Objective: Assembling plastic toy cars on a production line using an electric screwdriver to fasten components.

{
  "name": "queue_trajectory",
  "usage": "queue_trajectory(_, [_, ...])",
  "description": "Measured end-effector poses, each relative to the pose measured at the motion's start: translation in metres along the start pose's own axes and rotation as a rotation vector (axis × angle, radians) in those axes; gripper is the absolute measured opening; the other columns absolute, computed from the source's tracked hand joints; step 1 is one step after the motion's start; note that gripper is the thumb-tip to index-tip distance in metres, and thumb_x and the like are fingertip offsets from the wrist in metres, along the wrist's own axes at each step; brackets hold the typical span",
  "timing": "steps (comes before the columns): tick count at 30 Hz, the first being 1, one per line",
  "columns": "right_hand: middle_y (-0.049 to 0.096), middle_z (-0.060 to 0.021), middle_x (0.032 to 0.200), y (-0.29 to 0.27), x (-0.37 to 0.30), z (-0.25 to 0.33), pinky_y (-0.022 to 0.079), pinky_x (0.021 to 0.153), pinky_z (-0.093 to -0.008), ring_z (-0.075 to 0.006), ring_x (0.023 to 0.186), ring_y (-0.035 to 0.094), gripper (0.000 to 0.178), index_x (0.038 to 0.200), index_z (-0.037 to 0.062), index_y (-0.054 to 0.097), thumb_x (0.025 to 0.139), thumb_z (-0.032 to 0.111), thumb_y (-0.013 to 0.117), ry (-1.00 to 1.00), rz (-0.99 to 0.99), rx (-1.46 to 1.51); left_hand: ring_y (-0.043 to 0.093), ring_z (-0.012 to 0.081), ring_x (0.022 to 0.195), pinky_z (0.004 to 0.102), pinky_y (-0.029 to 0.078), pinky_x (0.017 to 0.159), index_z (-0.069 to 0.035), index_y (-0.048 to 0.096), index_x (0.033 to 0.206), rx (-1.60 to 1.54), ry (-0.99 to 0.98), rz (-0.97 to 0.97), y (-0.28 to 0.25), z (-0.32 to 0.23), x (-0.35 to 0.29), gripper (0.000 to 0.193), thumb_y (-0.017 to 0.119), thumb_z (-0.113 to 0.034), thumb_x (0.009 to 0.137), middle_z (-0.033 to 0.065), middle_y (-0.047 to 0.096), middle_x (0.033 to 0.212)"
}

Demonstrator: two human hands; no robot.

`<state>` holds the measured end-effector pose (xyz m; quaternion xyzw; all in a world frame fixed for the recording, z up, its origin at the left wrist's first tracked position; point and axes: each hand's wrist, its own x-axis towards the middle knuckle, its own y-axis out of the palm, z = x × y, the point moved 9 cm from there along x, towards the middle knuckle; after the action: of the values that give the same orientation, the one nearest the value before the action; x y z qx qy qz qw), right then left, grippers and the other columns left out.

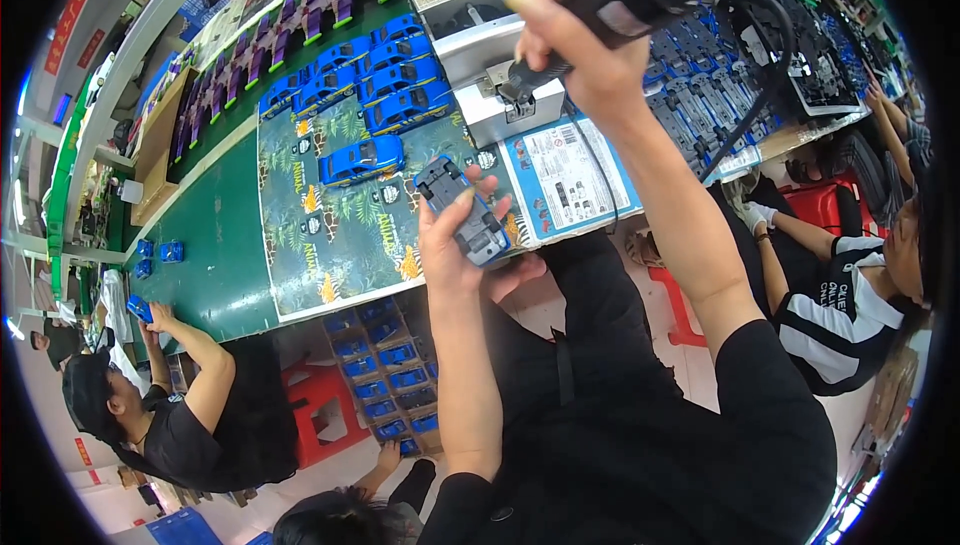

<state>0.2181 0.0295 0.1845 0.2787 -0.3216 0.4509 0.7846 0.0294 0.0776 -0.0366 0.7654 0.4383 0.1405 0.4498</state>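
A busy workshop seen from above, with a long green workbench (215, 255) running through it.

A leaf-patterned mat (340, 235) covers part of the bench, and a low wooden tray (160, 150) stands along its far edge. The floor (690, 365) is pale. Red plastic stools (320, 405) stand under and beside the bench, one of them at the right (830, 200). A white beam (140, 45) crosses the upper left, with red banners (75, 10) hung on the wall behind it. Bright daylight comes in at the far left (20, 200). Blue crates (185, 528) sit on the floor at the bottom.
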Motion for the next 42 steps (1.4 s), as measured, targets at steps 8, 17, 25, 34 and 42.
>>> queue_trajectory(8, [0.058, 0.0039, 0.060, 0.026, 0.008, -0.010, 0.041, 0.052, -0.0222, -0.0027, 0.058, 0.051, 0.024, 0.071, 0.0034, 0.064, 0.083, 0.015, 0.082, -0.080, -0.015, -0.167, 0.069, 0.0269, 0.091, 0.0435, 0.061, 0.072, -0.012, 0.041, 0.145, 0.104, 0.028, 0.036, 0.002, -0.002, 0.003, 0.065, 0.061, 0.007, 0.086, 0.0159, 0.066, 0.113])
queue_trajectory(17, [0.056, -0.0014, 0.053, 0.019, -0.024, -0.017, 0.045, 0.049, -0.0259, -0.0101, 0.044, 0.054, 0.024, 0.072, 0.0050, 0.065, 0.084, 0.022, 0.079, 0.390, 0.025, 0.122, 0.069, 0.0260, 0.089, 0.0427, 0.062, 0.070, -0.010, 0.045, 0.140, 0.109, 0.068, 0.015, 0.000, -0.002, 0.010, 0.059, 0.064, 0.006, 0.086, 0.0160, 0.066, 0.112])
queue_trajectory(25, [0.048, -0.0048, 0.061, 0.043, -0.076, 0.034, 0.047, 0.051, -0.0318, -0.0140, 0.046, 0.048, 0.016, 0.090, 0.0037, 0.048, 0.093, 0.015, 0.058, 0.439, 0.082, 0.325, 0.070, 0.0231, 0.086, 0.0371, 0.061, 0.069, -0.006, 0.052, 0.123, 0.168, 0.083, 0.001, 0.007, -0.004, 0.009, 0.047, 0.071, 0.004, 0.081, 0.0122, 0.066, 0.108])
queue_trajectory(34, [0.053, -0.0067, 0.061, 0.057, -0.091, 0.018, 0.048, 0.051, -0.0302, -0.0129, 0.047, 0.051, 0.017, 0.085, 0.0015, 0.051, 0.087, 0.006, 0.068, 0.466, 0.080, 0.257, 0.068, 0.0221, 0.088, 0.0371, 0.060, 0.072, -0.006, 0.052, 0.125, 0.128, 0.075, 0.031, -0.007, 0.002, 0.015, 0.049, 0.072, 0.004, 0.081, 0.0116, 0.066, 0.107])
queue_trajectory(42, [0.054, -0.0059, 0.061, 0.063, -0.099, 0.013, 0.046, 0.054, -0.0276, -0.0110, 0.051, 0.051, 0.025, 0.077, 0.0046, 0.048, 0.081, 0.006, 0.073, 0.316, 0.192, 0.223, 0.067, 0.0210, 0.089, 0.0376, 0.060, 0.077, -0.002, 0.057, 0.119, -0.008, -0.104, -0.013, -0.011, 0.015, 0.019, 0.030, 0.066, -0.004, 0.091, 0.0105, 0.067, 0.105])
